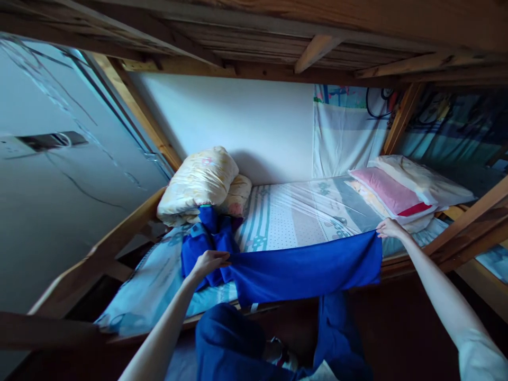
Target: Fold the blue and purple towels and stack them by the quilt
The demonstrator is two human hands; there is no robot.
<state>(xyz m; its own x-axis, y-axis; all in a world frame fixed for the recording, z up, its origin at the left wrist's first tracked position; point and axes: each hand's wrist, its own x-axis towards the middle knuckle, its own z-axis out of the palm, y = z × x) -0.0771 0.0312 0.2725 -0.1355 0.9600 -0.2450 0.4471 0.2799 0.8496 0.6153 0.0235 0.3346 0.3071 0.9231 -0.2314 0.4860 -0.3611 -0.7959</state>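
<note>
A long piece of blue cloth (pixel 305 270) is stretched sideways between my two hands, over the front edge of the lower bunk. My left hand (pixel 212 262) pinches its upper left corner. At the upper right corner, my right hand (pixel 389 229) has its fingers closed on the same cloth. The cloth sags a little and hangs down in front of the mattress. More blue fabric (pixel 206 241) lies crumpled on the bed just behind my left hand; whether it joins the held cloth I cannot tell.
A bundled cream quilt (pixel 202 182) sits at the bed's left end. Pink and white pillows (pixel 391 190) lie at the right. The patterned sheet (pixel 286 211) covers the mattress. Wooden upper bunk slats (pixel 254 42) hang low overhead. Cables run along the left wall (pixel 59 185).
</note>
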